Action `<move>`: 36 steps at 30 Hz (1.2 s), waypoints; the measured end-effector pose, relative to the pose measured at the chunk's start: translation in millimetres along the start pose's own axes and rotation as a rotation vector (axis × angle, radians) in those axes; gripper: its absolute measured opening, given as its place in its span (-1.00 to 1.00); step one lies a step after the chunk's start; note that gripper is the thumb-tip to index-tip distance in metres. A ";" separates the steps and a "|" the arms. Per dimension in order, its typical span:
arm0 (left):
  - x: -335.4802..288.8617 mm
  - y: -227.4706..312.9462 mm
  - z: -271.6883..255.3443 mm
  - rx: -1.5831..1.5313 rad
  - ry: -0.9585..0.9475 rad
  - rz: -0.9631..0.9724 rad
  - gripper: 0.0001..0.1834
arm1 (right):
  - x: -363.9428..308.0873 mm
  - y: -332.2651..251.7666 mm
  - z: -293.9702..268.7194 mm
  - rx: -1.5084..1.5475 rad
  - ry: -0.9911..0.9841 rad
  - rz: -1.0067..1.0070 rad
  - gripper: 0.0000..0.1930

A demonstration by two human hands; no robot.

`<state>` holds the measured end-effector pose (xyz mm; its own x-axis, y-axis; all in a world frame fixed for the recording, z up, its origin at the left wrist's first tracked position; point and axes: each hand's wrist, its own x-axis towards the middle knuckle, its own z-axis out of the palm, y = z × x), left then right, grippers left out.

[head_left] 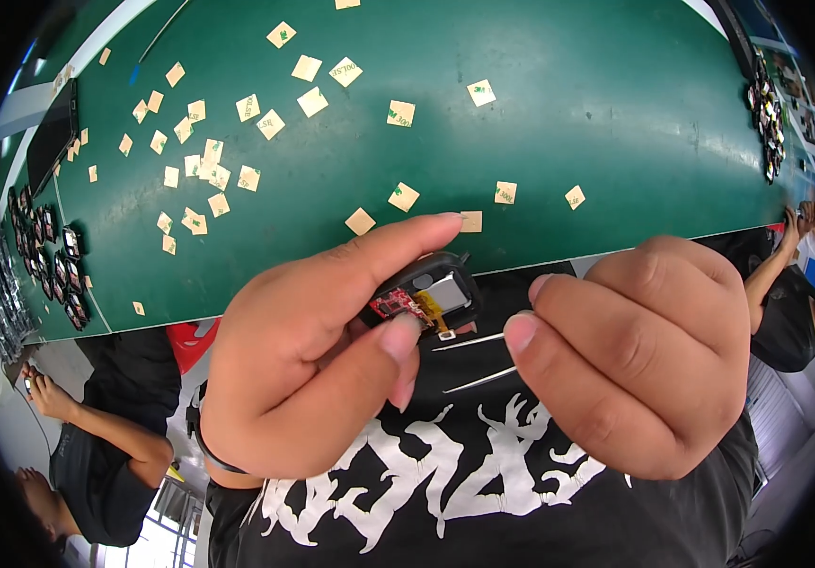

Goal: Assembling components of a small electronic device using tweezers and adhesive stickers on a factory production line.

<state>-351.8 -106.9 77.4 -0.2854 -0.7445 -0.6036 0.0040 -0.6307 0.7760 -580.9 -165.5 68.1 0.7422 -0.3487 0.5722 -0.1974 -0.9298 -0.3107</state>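
Black plastic case [442, 287], red circuit board [393, 304] showing, gripped in the left hand [303, 355] near the green bench [597, 114]; right hand [649, 355] pinching metal tweezers [474, 342], tips apart, just beside it.

A black shirt [512, 541] is bearing jagged white print [464, 473]; a dark band [198, 439] is circling behind the left hand [313, 350].

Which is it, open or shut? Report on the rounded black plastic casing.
Open: the casing bares its flat red circuit board and thin amber ribbon cable.
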 end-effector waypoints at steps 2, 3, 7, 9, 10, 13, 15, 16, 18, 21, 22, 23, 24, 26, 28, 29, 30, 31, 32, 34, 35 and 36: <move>-2.7 -5.0 -1.9 -0.038 -0.066 0.122 -0.43 | 1.0 -0.8 0.2 -0.013 -0.013 -0.031 -0.75; -3.9 -4.6 -2.9 -0.038 -0.065 0.123 -0.43 | 1.2 -1.2 0.2 -0.012 -0.012 -0.033 -0.75; -8.7 -6.4 -7.2 0.033 -0.089 0.148 -0.38 | 2.3 -3.3 0.7 -0.034 -0.073 -0.052 -0.74; -11.8 -10.7 -7.0 0.052 -0.100 0.179 -0.36 | 2.9 -5.2 0.4 -0.030 -0.088 -0.055 -0.74; -13.5 -12.9 -6.3 0.074 -0.080 0.216 -0.36 | 3.4 -5.5 0.6 -0.041 -0.099 -0.068 -0.74; -7.7 -17.2 -2.0 0.090 -0.062 0.276 -0.36 | 0.5 -5.4 1.6 -0.058 -0.127 -0.068 -0.74; -14.7 -17.5 0.2 0.091 -0.019 0.301 -0.37 | 3.7 -8.1 1.3 -0.040 -0.126 -0.090 -0.75; -18.1 -19.3 0.6 0.099 -0.012 0.328 -0.37 | 4.9 -9.6 1.4 -0.033 -0.123 -0.100 -0.75; -13.9 -21.4 -1.4 0.103 -0.034 0.359 -0.37 | 2.2 -10.4 1.6 -0.044 -0.130 -0.092 -0.76; -10.5 -22.0 -7.8 0.186 -0.080 0.363 -0.35 | 0.4 -9.7 1.8 -0.026 -0.118 -0.099 -0.78; -9.0 -22.8 -10.5 0.186 -0.104 0.360 -0.35 | 1.1 -8.0 1.6 -0.020 -0.125 -0.115 -0.79; -10.9 -22.6 -13.3 0.187 -0.119 0.356 -0.35 | 4.2 -7.6 2.0 -0.010 -0.130 -0.138 -0.81; -11.8 -23.7 -15.6 0.184 -0.116 0.358 -0.35 | 7.0 -7.3 2.9 -0.009 -0.132 -0.141 -0.81; -10.1 -27.8 -20.5 0.141 -0.127 0.415 -0.34 | 12.0 -6.2 4.9 0.025 -0.161 -0.164 -0.83; -6.9 -25.9 -24.3 0.107 -0.132 0.416 -0.36 | 19.1 -2.2 5.9 0.019 -0.191 -0.189 -0.83; -9.6 -25.3 -26.8 0.082 -0.118 0.411 -0.37 | 23.9 -1.7 6.9 0.028 -0.207 -0.225 -0.84; -12.4 -25.0 -31.7 0.078 -0.108 0.417 -0.37 | 29.0 -2.2 7.6 0.031 -0.211 -0.236 -0.84; -15.3 -24.5 -37.6 0.052 -0.144 0.373 -0.38 | 34.7 -3.1 7.5 0.044 -0.256 -0.254 -0.83; -16.8 -22.5 -44.2 0.034 -0.181 0.337 -0.40 | 41.3 -2.4 7.1 0.046 -0.295 -0.276 -0.82; -23.9 -23.1 -49.4 -0.010 -0.202 0.331 -0.40 | 55.2 -7.9 5.3 0.044 -0.336 -0.294 -0.82; -25.8 -23.5 -52.8 0.028 -0.198 0.368 -0.40 | 63.9 -9.8 6.2 0.044 -0.364 -0.302 -0.81; -28.3 -21.9 -60.4 0.070 -0.187 0.401 -0.40 | 72.3 -12.8 6.3 0.024 -0.405 -0.273 -0.78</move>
<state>-285.9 -85.2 66.5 -0.4429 -0.8706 -0.2144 0.0864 -0.2794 0.9563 -520.6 -178.0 108.7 0.9554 -0.0141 0.2951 0.0507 -0.9762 -0.2108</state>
